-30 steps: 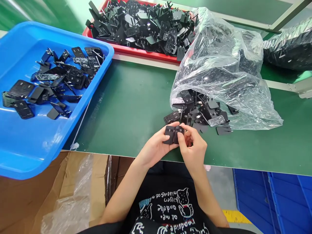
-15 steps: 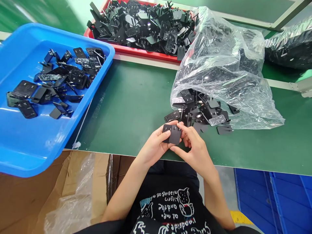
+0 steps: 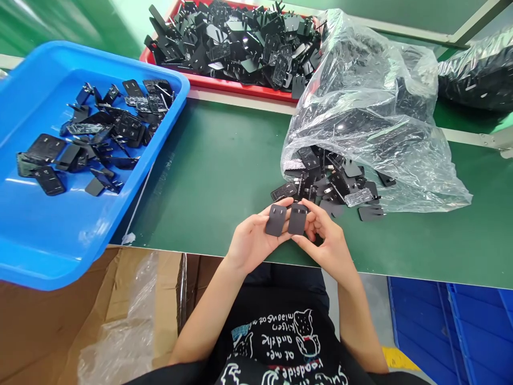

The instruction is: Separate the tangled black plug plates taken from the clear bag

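Bench work, both hands over the near edge of a green tabletop (image 3: 224, 144). My left hand (image 3: 250, 243) is curled palm up, fingers behind a small black plate (image 3: 276, 220), thumb at its left edge. My right hand (image 3: 326, 238) pinches a second black plate (image 3: 297, 219) between thumb at the lower edge and fingertips at the upper. The two plates stand side by side, a narrow gap between them, faces toward me; small raised marks near the top of each.

Just beyond my fingers: a loose pile of black pieces (image 3: 340, 182), spilling from the mouth of a clear plastic bag (image 3: 360, 101) that slumps to the right. Farther off, a red tray (image 3: 240, 87) heaped with similar pieces. To my left, a blue tray (image 3: 44, 235), a scattered cluster of black parts (image 3: 104, 128) in its upper part. Below the bench on that side, cardboard (image 3: 168, 299); on the right, blue crates (image 3: 425, 315).
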### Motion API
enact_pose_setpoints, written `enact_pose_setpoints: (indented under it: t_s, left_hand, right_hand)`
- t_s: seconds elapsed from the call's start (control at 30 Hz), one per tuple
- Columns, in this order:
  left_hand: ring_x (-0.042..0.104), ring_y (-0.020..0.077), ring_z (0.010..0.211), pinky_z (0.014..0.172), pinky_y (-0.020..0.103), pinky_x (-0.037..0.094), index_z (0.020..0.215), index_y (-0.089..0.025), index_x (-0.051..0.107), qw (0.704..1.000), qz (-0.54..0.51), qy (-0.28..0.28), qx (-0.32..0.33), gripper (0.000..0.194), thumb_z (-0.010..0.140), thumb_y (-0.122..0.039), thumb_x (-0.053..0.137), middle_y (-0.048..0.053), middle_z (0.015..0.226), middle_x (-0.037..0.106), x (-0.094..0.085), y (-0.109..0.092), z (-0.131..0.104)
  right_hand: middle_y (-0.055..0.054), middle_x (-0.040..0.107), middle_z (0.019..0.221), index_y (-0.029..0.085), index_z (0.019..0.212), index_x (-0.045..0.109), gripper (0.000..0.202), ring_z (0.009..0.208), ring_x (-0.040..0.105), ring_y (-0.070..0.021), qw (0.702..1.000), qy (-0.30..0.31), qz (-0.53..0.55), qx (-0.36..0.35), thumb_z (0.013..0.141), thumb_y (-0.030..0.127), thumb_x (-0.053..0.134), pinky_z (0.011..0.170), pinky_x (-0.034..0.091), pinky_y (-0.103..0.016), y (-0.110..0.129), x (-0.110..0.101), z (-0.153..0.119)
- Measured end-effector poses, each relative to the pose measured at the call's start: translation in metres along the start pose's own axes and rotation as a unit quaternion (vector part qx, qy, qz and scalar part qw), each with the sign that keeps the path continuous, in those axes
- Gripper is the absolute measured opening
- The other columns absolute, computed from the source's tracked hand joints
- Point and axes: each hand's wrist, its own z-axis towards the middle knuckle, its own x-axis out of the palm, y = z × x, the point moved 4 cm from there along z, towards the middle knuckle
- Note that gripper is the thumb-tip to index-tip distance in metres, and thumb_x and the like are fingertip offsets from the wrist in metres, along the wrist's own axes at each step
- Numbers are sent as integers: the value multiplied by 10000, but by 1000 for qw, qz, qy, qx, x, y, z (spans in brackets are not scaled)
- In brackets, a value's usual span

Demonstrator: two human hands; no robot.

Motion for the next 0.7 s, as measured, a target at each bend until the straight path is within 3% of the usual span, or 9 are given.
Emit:
enact_pose_setpoints:
  t_s: [0.2, 0.5, 0.7]
  left_hand:
    - [568, 210, 1099, 953, 317, 437, 1242, -136, 600, 1000, 1, -14, 15, 415, 888, -289, 445, 97, 1191, 644, 0, 0, -1]
    - [578, 201, 1076, 939, 306, 431, 1238, -139, 610, 1000, 3, -21, 15, 403, 919, -331, 455, 82, 1140, 669, 0, 0, -1]
    - [560, 226, 1127, 945, 315, 417, 1275, -142, 580, 1000, 5, -18, 12, 433, 929, -370, 455, 101, 1250, 620, 1, 1, -1]
  right_hand:
    - [33, 507, 799, 325, 1366, 433, 614, 605, 415, -114, 1000, 11, -20, -9, 807, 186, 646, 608, 446, -267, -1, 3, 0]
    - [33, 517, 782, 310, 1362, 435, 593, 601, 422, -119, 998, 6, -43, -33, 818, 187, 638, 612, 458, -270, 0, 4, 0]
    - [4, 525, 862, 302, 1369, 416, 584, 622, 449, -130, 994, -1, -93, -63, 836, 234, 644, 598, 482, -282, 4, 7, -1]
